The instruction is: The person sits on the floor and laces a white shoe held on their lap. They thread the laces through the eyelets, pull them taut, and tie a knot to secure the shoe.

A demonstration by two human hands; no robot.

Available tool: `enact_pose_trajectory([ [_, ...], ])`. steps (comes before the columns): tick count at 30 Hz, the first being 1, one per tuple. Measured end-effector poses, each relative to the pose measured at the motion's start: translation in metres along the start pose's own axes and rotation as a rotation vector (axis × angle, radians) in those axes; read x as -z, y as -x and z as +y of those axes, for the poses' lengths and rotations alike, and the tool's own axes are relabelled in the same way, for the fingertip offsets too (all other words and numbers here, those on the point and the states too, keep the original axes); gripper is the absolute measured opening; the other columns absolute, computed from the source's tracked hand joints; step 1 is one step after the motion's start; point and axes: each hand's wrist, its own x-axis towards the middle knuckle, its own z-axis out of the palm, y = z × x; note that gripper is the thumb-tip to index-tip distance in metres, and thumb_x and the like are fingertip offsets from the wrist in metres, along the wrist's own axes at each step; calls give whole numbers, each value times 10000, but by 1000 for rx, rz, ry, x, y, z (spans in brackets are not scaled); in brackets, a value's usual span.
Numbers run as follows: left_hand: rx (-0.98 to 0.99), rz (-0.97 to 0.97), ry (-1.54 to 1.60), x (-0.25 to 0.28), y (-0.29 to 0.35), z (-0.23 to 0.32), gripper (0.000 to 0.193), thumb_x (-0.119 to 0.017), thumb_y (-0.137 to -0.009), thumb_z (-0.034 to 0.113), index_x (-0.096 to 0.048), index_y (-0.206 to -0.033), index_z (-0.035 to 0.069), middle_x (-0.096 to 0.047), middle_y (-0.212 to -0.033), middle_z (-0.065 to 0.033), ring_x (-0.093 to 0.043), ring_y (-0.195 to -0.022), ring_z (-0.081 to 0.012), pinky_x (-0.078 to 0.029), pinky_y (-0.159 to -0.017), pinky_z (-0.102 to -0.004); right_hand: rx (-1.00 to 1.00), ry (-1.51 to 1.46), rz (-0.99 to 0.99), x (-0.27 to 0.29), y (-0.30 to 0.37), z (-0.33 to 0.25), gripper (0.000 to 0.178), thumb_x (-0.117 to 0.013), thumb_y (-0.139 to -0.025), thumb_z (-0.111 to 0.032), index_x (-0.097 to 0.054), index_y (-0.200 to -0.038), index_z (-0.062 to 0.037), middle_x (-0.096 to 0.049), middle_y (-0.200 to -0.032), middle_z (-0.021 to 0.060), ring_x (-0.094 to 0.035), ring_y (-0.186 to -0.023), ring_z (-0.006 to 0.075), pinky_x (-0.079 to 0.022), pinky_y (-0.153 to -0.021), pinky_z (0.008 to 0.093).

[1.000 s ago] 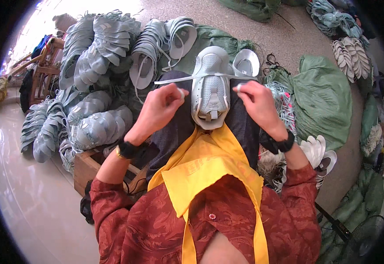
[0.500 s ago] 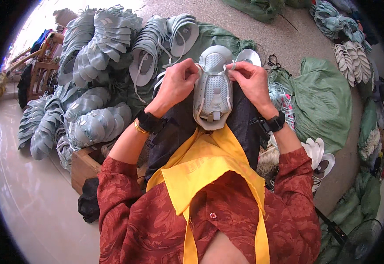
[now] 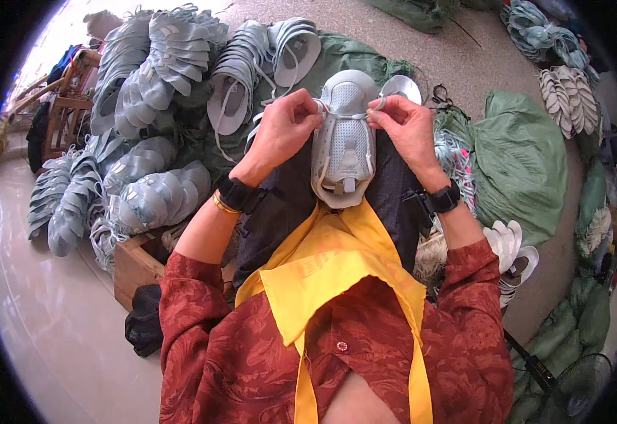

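A pale grey-blue shoe upper (image 3: 348, 148) lies lengthwise over my lap, its rounded toe pointing away from me. A white shoelace (image 3: 343, 115) crosses it below the toe and also runs along both sides of the tongue. On the left edge, my left hand (image 3: 288, 126) pinches one part of the lace between thumb and fingers. My right hand (image 3: 404, 127) holds the other part in a pinch at the right edge. The lace looks taut between them. Just past the right fingers sits another pale shoe piece (image 3: 401, 89), partly covered.
Stacked grey-blue shoe uppers (image 3: 163, 74) fill the left and far left. A wooden box (image 3: 136, 272) stands by my left side. Green sacks (image 3: 520, 169) lie at right, near white shoe parts (image 3: 505, 244). A fan (image 3: 582, 385) is at lower right.
Both hands have drawn slightly apart, and the lace across the upper now looks straighter and tighter. The shoe upper has stayed nearly in place.
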Motion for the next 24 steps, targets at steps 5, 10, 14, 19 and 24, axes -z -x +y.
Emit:
enact_pose_trajectory([
  [5, 6, -5, 8, 2, -2, -8, 86, -704, -924, -4, -621, -917, -23, -734, -1004, -87, -685, -990, -121, -555, -885, -276, 49, 193, 12, -6, 1, -4, 83, -723, -919, -19, -741, -996, 3, -759, -892, 28, -716, -810, 99, -581, -755, 246],
  [10, 63, 37, 120, -3, -6, -6, 68, -703, -932, 8, -639, -937, -16, -740, -1023, -93, -691, -975, -134, -554, -895, -277, 81, 240, -5, -12, -3, 3, 87, -753, -894, -32, -752, -980, -16, -767, -872, 15, -708, -802, 75, -561, -740, 240],
  [14, 46, 44, 235, -3, -6, -4, 67, -701, -943, 26, -645, -953, -9, -746, -1022, -93, -694, -963, -130, -556, -902, -282, 55, 166, -26, -7, -3, 6, 91, -754, -898, -35, -750, -988, -19, -764, -878, 15, -701, -812, 67, -558, -748, 237],
  [19, 52, 36, 302, -4, -3, -3, 66, -698, -946, 28, -641, -949, -3, -749, -1005, -89, -695, -957, -126, -558, -906, -278, 24, 182, -13, -9, -1, 4, 86, -751, -905, -34, -746, -989, -19, -761, -895, 10, -697, -829, 61, -554, -759, 230],
  [24, 29, 66, 254, -7, 2, -2, 78, -707, -927, 9, -632, -923, -11, -745, -988, -84, -692, -920, -114, -557, -873, -266, 33, 161, -10, -8, -1, 6, 87, -749, -907, -34, -742, -993, -21, -759, -895, 7, -698, -832, 61, -555, -760, 229],
])
